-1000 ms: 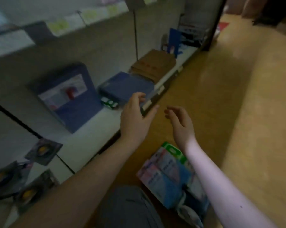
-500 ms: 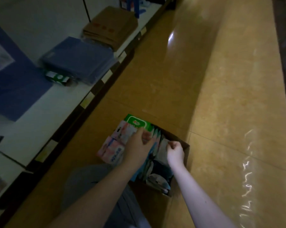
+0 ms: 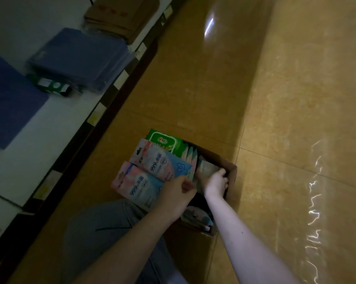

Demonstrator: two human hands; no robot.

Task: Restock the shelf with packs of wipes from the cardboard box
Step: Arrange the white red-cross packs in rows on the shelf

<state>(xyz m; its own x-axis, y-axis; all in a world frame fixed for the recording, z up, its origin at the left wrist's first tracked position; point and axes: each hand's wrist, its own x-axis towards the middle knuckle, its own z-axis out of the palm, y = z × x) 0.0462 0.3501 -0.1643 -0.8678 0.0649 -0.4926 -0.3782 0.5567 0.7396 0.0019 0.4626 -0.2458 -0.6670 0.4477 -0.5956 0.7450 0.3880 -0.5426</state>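
Observation:
A brown cardboard box (image 3: 231, 170) stands on the floor in front of my knee, packed with wipes. Two pink-and-blue packs (image 3: 162, 162) lean out over its left side, and a green pack (image 3: 164, 141) sits at its far end. My left hand (image 3: 176, 196) pinches the edge of upright packs in the middle of the box. Deeper in the right part of the box, my right hand (image 3: 217, 181) is closed around a pale greyish pack (image 3: 206, 168). The white shelf (image 3: 29, 140) runs along the left.
On the shelf lie a stack of blue folders (image 3: 80, 58), a small green-and-white pack (image 3: 54, 87), a large blue sheet (image 3: 7, 103) and brown envelopes (image 3: 119, 15). Price labels line the shelf's dark edge. The glossy tan floor (image 3: 275, 99) stretches to the right.
Both hands dropped from in front of the shelf into the box. My view tilted down from the shelf to the box. My right hand has closed on a pack.

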